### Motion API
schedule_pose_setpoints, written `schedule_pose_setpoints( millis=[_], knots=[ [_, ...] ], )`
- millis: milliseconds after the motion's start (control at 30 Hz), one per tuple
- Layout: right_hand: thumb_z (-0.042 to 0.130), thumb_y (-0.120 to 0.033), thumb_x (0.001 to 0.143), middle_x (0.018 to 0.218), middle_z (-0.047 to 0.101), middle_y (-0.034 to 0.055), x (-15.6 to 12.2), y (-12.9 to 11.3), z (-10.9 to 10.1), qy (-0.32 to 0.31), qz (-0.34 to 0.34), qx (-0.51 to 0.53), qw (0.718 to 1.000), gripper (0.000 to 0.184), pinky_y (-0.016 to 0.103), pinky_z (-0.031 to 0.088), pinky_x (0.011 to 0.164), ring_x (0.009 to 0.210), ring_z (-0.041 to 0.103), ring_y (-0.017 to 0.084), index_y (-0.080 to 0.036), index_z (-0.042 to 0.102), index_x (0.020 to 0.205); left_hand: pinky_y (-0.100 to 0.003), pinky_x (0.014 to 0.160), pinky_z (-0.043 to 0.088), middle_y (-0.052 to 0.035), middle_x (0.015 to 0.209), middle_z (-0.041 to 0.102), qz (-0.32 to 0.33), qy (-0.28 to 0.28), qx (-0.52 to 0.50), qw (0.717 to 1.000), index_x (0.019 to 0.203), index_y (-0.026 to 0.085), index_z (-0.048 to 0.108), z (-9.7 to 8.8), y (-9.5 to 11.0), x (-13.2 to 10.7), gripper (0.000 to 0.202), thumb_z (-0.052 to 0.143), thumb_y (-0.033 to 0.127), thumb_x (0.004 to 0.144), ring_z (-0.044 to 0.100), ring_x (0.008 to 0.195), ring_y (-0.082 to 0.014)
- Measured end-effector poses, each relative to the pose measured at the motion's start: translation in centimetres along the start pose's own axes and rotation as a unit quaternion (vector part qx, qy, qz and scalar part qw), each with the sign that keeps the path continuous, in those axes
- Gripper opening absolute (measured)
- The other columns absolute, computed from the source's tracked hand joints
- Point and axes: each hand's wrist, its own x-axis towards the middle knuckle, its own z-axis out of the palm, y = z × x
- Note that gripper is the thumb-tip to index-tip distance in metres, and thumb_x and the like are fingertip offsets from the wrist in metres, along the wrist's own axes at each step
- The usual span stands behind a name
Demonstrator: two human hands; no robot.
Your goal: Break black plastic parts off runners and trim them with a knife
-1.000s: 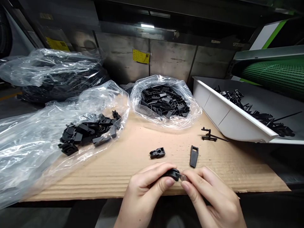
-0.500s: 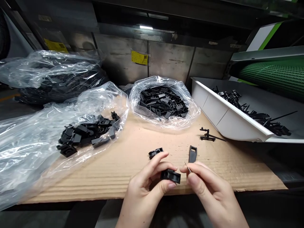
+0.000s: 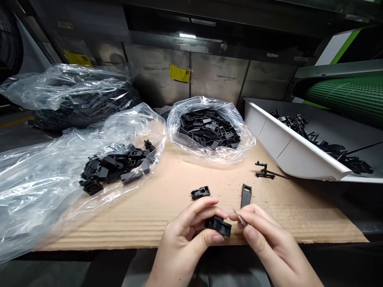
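Note:
A small black plastic part (image 3: 220, 226) is pinched between the thumb and fingers of my left hand (image 3: 188, 235), its hollow side showing. My right hand (image 3: 266, 235) is closed on a thin pointed metal blade (image 3: 240, 217), its tip up and to the left, close to the part but apart from it. Just beyond my left fingers lies another black plastic part (image 3: 200, 192) on the cardboard. Past my right fingers is a flat, tapered black piece (image 3: 246, 194) with a square hole, its lower end hidden behind the hand.
A clear bag (image 3: 209, 129) full of black parts stands at the back centre. Loose black parts (image 3: 116, 165) lie on plastic sheeting at left. At right are a white tray (image 3: 299, 153) of parts and a black sprue (image 3: 265, 170). Cardboard (image 3: 167, 207) covers the work surface.
The part in my left hand has turned, showing more of its hollow side. My right hand has tilted, so more of the blade shows. The whole view has shifted slightly.

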Motion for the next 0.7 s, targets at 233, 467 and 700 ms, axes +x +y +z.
schedule_pose_setpoints(
  millis=[233, 467, 700],
  knots=[
    [0.047, -0.015, 0.084, 0.064, 0.053, 0.0013, -1.3, 0.7, 2.2, 0.113, -0.127, -0.079, 0.982, 0.014, 0.024, 0.038, 0.051, 0.056, 0.051, 0.013, -0.020, 0.059, 0.081, -0.017, 0.061, 0.053, 0.0010, 0.078, 0.072, -0.008, 0.006, 0.010, 1.000, 0.089, 0.024, 0.067, 0.1, -0.1, 0.0, 0.030, 0.063, 0.005, 0.065, 0.066, 0.075, -0.0159],
    [0.049, -0.013, 0.082, 0.064, 0.052, 0.0007, -1.1, 1.1, 3.1, 0.139, -0.148, -0.058, 0.978, 0.012, 0.023, 0.036, 0.049, 0.054, 0.048, 0.011, -0.021, 0.058, 0.083, -0.016, 0.062, 0.053, 0.0003, 0.077, 0.072, -0.019, 0.012, -0.004, 1.000, 0.086, 0.022, 0.068, 0.1, 0.0, 0.0, 0.030, 0.063, 0.002, 0.064, 0.066, 0.080, -0.0171],
    [0.048, -0.015, 0.083, 0.064, 0.053, 0.0011, -0.7, 0.8, 2.7, 0.122, -0.108, -0.042, 0.986, 0.015, 0.023, 0.041, 0.051, 0.057, 0.055, 0.012, -0.020, 0.061, 0.079, -0.016, 0.061, 0.055, 0.0011, 0.077, 0.072, -0.028, 0.008, -0.019, 0.999, 0.084, 0.022, 0.068, 0.2, 0.1, 0.0, 0.028, 0.065, 0.004, 0.064, 0.067, 0.075, -0.0164]
  ],
)
